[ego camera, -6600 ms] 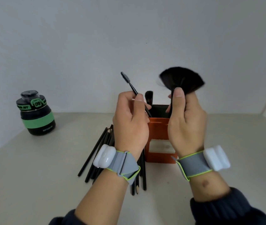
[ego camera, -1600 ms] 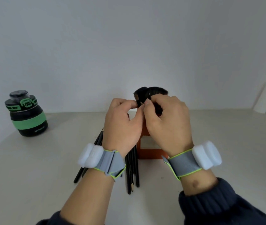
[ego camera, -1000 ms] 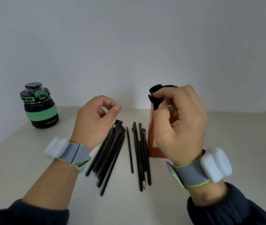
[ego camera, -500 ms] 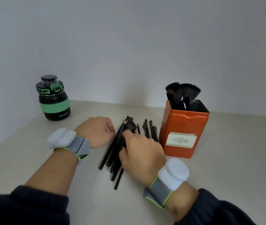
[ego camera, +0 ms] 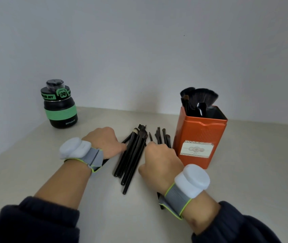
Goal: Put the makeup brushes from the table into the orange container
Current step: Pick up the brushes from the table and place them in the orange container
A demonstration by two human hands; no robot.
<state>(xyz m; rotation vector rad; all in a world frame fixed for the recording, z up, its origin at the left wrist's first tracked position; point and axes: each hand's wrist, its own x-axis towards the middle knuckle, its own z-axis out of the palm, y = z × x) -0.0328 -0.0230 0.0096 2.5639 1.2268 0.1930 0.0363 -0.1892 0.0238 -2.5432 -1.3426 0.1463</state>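
**Both hands down on the brush pile, container waiting on the right**

Closest to the camera, two dark sleeves come in from the bottom corners, each wrist wearing a grey strap edged in yellow-green with a white block on it. The right hand is down on the pale table, knuckles up, fingers curled under over the right-hand part of the pile; the fingertips are hidden beneath the hand, so I cannot tell whether it has a brush in its grasp. Over on the other side, the left hand rests at the left edge of the pile, fingers curled and touching the nearest handles, and here too I cannot tell whether anything is actually gripped.

Between the hands lie the makeup brushes, slim black handles fanned side by side on the table, heads pointing away from the person, one of them pale-tipped.

Just right of the pile, upright, stands the orange container, a ribbed square tin with a pale label on its front; the print is too small to read. Black brushes in the container rise above its rim, a wide fan of bristles among them.

Further back on the left, well apart, sits a black jar with green bands. The lower text looks like "BOTTLED JOY", and the upper band ends in "JOY".
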